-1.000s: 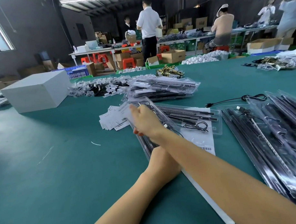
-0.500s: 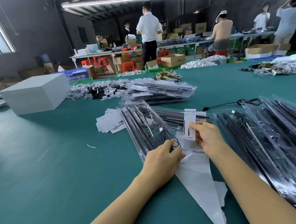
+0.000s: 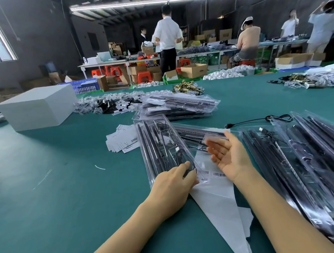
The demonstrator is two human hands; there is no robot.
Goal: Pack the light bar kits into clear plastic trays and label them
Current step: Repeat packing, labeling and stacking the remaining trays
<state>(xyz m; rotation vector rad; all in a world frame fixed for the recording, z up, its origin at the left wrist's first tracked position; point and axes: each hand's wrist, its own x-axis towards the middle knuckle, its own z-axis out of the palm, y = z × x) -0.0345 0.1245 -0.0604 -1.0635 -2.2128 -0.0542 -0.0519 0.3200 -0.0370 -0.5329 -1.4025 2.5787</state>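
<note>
- Blurred by motion: fingertips of the right hand (image 3: 228, 158), and a pale small card (image 3: 213, 138) at them, its print unreadable; whether pinched or merely touched, impossible to tell.
- Hidden under the left hand (image 3: 172, 184): near end of the clear plastic tray of black light bars (image 3: 161, 149).
- Cut off by the right edge: stack of clear trays with black bars (image 3: 313, 159).
- Cut off at the bottom: white backing sheet with barcode (image 3: 220, 202).
- Too small to read: stack of white printed labels (image 3: 121, 141) on the green surface (image 3: 60, 186).
</note>
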